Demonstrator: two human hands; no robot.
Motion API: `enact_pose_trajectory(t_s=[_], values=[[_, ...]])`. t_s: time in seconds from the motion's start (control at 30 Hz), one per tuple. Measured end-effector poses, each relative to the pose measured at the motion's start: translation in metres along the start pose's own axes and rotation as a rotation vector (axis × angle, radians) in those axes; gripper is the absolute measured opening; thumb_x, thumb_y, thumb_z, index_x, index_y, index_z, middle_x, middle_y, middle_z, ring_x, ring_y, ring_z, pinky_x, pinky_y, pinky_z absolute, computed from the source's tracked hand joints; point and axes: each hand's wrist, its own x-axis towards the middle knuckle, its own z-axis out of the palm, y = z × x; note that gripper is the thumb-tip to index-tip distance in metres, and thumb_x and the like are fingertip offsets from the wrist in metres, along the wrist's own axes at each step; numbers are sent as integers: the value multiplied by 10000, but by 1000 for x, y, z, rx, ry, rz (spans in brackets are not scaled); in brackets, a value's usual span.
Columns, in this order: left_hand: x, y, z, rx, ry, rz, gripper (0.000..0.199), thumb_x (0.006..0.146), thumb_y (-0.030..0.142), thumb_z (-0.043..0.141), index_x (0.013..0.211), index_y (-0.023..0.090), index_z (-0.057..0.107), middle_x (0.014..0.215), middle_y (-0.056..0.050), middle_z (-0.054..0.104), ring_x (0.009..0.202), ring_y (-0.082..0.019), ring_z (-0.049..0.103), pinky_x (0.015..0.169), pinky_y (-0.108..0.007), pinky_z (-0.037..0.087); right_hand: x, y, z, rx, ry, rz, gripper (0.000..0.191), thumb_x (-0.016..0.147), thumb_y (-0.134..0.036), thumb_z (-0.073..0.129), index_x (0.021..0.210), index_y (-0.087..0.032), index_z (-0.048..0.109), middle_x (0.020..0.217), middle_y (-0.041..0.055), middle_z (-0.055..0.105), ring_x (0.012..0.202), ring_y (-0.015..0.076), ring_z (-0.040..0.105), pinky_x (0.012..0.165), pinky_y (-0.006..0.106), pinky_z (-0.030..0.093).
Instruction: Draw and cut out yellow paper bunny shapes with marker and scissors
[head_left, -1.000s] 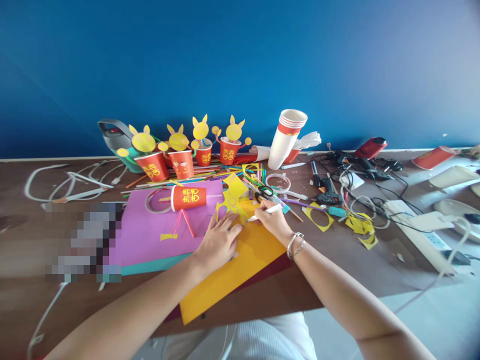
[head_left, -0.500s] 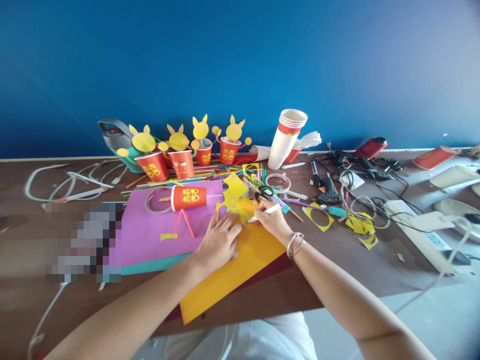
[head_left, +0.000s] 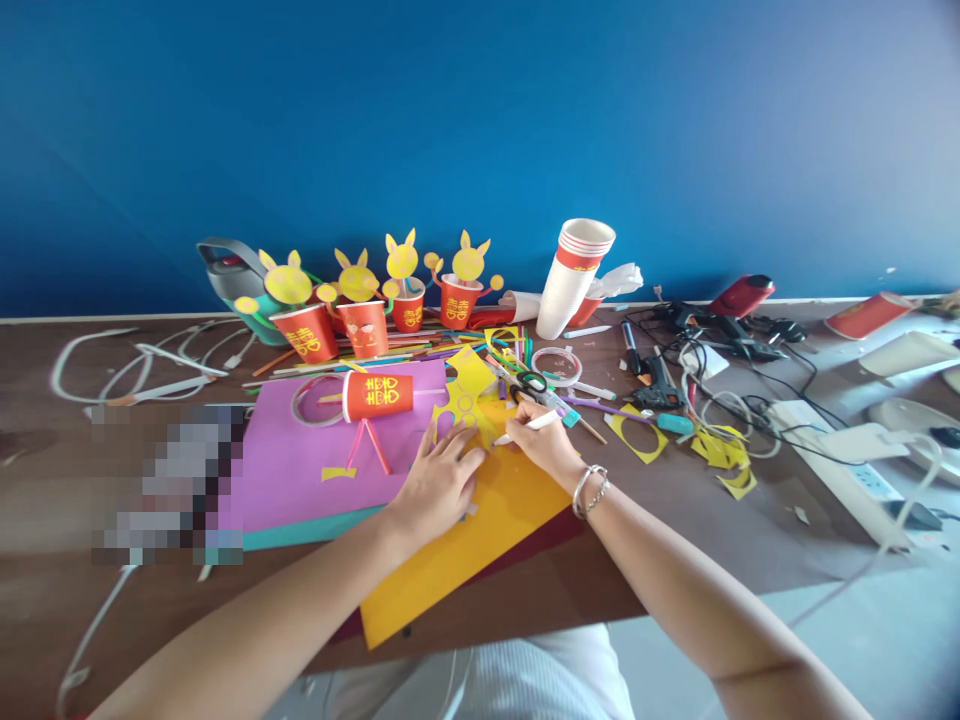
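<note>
1 white pen [head_left: 543,420], barely shifted from a moment ago, stays gripped in our right hand [head_left: 546,440] at centre frame, tip by the orange-yellow sheet [head_left: 465,560] beneath our flattened, spread left hand [head_left: 439,482], so we judge marking continues.

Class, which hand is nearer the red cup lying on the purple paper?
Left. The left hand is to the front right of the red cup; the right hand, holding a white pen, is farther right.
</note>
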Motion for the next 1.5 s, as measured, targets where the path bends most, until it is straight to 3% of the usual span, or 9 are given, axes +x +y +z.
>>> enact_pose_trajectory(t_s=[0.2, 0.4, 0.5, 0.67, 0.83, 0.97, 1.1, 1.27, 1.5], values=[[0, 0, 1, 6, 12, 5, 342, 807, 68, 426, 1070, 207, 595, 1301, -120, 532, 1268, -276, 440, 1093, -561, 233, 2, 0, -4, 129, -54, 32, 200, 641, -226, 533, 513, -206, 380, 397, -57, 446, 377, 89, 427, 367, 195, 257], [0, 1, 2, 35, 50, 18, 377, 800, 66, 439, 1119, 216, 571, 1260, -109, 556, 1249, -268, 453, 1103, -566, 205, 3, -1, -18, 423, 18, -67, 375, 832, -546, 454, 745, -194, 548, 437, -43, 482, 371, 94, 411, 408, 219, 321], [-1, 2, 3, 37, 69, 19, 397, 801, 61, 433, 1147, 211, 556, 1248, -113, 559, 1247, -269, 455, 1097, -575, 208, 4, -2, -23, 202, 94, -175, 408, 872, -539, 416, 820, -184, 611, 436, -41, 463, 382, 104, 410, 440, 235, 357], [0, 3, 3, 40, 108, -13, 323, 813, 87, 437, 1084, 187, 583, 1295, -148, 509, 1215, -273, 482, 1084, -559, 249, 10, -12, -18, -516, 154, -541, 259, 847, -336, 527, 1056, -208, 610, 862, 68, 676, 855, 230, 572, 753, 332, 443], [1, 1, 5, 21, 125, 9, 306, 806, 85, 450, 1063, 189, 579, 1184, -120, 579, 1203, -270, 484, 1091, -564, 224, 24, -19, 2, -970, 109, -525, 363, 793, -172, 536, 1155, -168, 559, 879, 102, 685, 952, 274, 548, 797, 347, 402], [3, -2, 6, -76, 217, -4, 250, 807, 73, 451, 987, 190, 578, 1124, -99, 608, 1167, -255, 502, 1064, -525, 290, 28, -23, 6, -996, 158, -479, 495, 705, -87, 529, 1194, -168, 516, 1020, 106, 666, 988, 267, 564, 809, 333, 394], [5, -5, 1, -281, 353, -95, 256, 844, 91, 425, 1044, 195, 547, 1069, -78, 624, 1046, -207, 555, 914, -401, 435, 20, -23, 1, -891, 168, -454, 500, 722, -104, 501, 1218, -162, 479, 925, 82, 675, 854, 225, 601, 737, 293, 410], [7, -5, -2, -283, 365, -178, 232, 859, 126, 428, 1029, 206, 563, 1011, -54, 649, 978, -205, 569, 863, -382, 421, 15, -13, 3, -903, 163, -568, 301, 804, -160, 462, 1089, -182, 559, 888, 93, 675, 867, 250, 569, 735, 329, 408], [7, -4, -5, -300, 384, -211, 226, 872, 124, 403, 991, 209, 575, 972, -29, 661, 952, -184, 575, 838, -348, 405, 23, -6, 16, -885, 202, -584, 269, 808, -187, 496, 1068, -180, 565, 855, 100, 679, 855, 268, 565, 750, 365, 413]])
